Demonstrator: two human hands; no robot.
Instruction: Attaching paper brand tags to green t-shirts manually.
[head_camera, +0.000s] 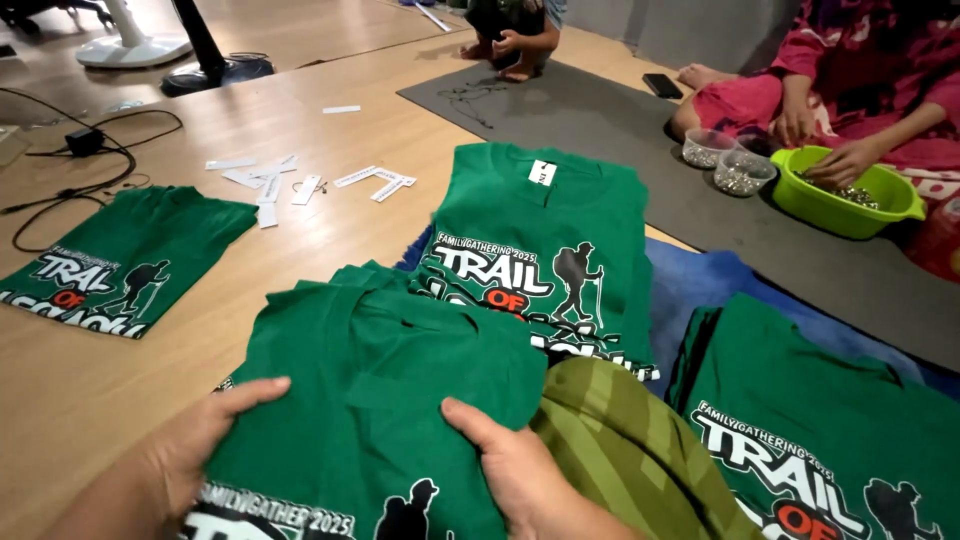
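My left hand (190, 440) rests flat on the left edge of a green printed t-shirt (370, 390) lying in front of me. My right hand (510, 465) presses on the same shirt's right side, fingers spread. The shirt is partly folded, its back facing up and a white and black print showing at the bottom. Behind it lies a stack of folded green shirts (545, 230) with the same print. Another stack of green shirts (820, 420) sits at the right. My knee in olive striped cloth (630, 440) shows beside my right hand.
A single folded green shirt (120, 260) lies on the wooden floor at left. White paper strips (290, 185) and black cables (85, 140) are beyond it. A person in pink sits at the right with a green bowl (850, 200) and two clear cups (730, 165) on a grey mat (600, 120).
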